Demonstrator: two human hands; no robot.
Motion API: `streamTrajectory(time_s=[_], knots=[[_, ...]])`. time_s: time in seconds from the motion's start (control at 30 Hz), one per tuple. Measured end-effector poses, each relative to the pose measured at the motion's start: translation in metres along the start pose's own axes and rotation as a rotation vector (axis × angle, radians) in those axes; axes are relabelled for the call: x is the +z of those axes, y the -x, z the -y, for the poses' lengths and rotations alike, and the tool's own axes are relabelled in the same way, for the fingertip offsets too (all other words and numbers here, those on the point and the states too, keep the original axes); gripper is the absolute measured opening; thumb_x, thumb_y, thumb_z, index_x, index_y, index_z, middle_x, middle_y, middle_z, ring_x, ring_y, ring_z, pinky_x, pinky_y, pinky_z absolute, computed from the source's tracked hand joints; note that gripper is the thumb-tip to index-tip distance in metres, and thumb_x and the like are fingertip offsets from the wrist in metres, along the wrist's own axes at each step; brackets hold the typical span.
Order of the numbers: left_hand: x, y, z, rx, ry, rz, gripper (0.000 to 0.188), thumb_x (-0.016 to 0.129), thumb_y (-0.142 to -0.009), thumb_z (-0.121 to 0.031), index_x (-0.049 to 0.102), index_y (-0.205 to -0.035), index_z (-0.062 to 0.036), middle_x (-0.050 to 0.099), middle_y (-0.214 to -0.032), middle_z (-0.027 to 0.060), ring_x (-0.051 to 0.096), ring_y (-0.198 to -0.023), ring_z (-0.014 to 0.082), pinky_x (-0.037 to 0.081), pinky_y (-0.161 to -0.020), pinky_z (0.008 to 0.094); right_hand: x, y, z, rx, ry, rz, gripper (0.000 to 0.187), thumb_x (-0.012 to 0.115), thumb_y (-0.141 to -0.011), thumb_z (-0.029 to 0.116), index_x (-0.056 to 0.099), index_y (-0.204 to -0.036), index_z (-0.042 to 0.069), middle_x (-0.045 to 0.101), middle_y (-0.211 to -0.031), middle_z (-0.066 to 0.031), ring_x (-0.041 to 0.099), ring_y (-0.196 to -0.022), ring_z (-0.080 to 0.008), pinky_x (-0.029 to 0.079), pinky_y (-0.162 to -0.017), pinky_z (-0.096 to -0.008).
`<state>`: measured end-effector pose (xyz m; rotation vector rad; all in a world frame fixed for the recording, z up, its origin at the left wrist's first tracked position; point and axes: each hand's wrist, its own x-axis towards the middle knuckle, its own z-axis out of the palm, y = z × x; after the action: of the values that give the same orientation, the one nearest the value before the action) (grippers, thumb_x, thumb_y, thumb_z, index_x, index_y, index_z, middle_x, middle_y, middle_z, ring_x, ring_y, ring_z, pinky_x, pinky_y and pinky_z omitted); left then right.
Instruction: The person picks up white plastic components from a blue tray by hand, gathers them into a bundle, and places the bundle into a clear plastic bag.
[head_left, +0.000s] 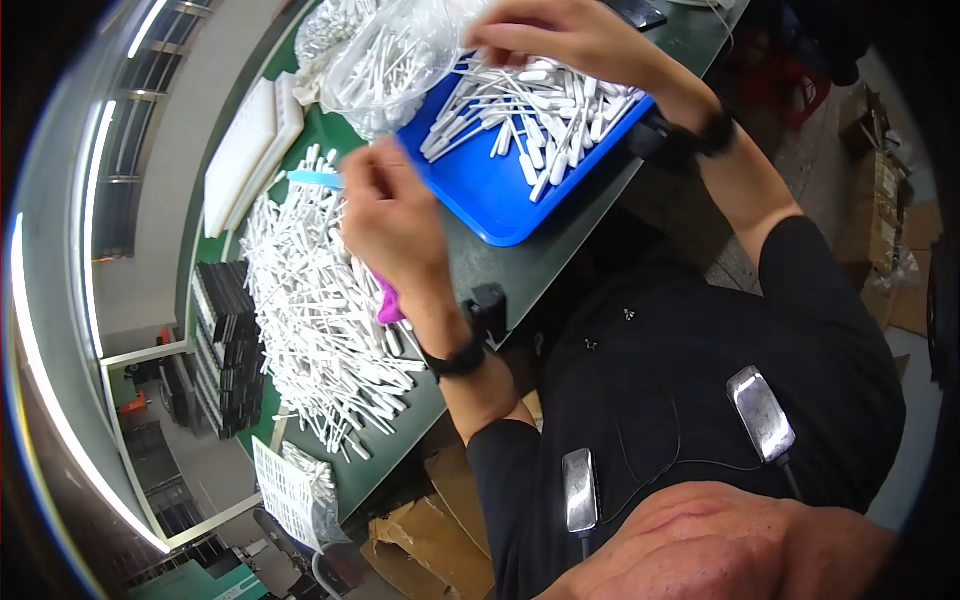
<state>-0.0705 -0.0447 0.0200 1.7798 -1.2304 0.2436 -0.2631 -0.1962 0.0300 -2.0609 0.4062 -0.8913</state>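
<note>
My left hand (392, 215) is closed over a large heap of white plastic droppers (315, 320) on the green table. A light blue strip (315, 179) sticks out beside its fingers, and a magenta piece (388, 300) shows below the palm. Motion blur and the curled fingers hide what the hand grips. My right hand (560, 40) hovers over the far side of a blue tray (490, 225), fingers loosely apart and slightly blurred, with nothing visible in them. More droppers (545, 115) with thick bulbs and thin stems lie in the tray. Next to it rests a clear plastic bag (385, 75) of droppers.
White slabs (240, 155) stand along the table's far left edge. Below them is a stack of black trays (225, 340). A printed sheet and a clear bag (310, 495) sit at the lower table corner. Cardboard (430, 540) lies under the table edge.
</note>
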Motion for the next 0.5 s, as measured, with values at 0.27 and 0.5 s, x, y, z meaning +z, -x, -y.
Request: streamTrajectory(time_s=[0.27,0.5], knots=[[0.090,0.058,0.021,0.078,-0.213,0.835,0.028,0.068,-0.082,-0.036,0.069,-0.083,-0.0075,0.068,-0.076,0.0113,0.066,-0.073,0.0307,0.049,-0.065,0.0381,0.005,0.120,-0.056,0.299,-0.064,-0.091,0.026,0.054,-0.099,0.022,0.066,-0.111,0.003,0.065,-0.084,-0.0016,0.060,-0.078,-0.0061,0.048,-0.070,-0.0192],[0.093,0.045,0.022,0.066,-0.270,0.945,0.029,0.067,-0.082,-0.036,0.069,-0.086,-0.0071,0.069,-0.079,0.0114,0.066,-0.076,0.0320,0.050,-0.066,0.0400,0.004,0.137,-0.060,0.422,-0.164,-0.133,0.024,0.053,-0.099,0.020,0.065,-0.110,0.002,0.064,-0.087,0.0009,0.057,-0.079,-0.0046,0.047,-0.074,-0.0201]])
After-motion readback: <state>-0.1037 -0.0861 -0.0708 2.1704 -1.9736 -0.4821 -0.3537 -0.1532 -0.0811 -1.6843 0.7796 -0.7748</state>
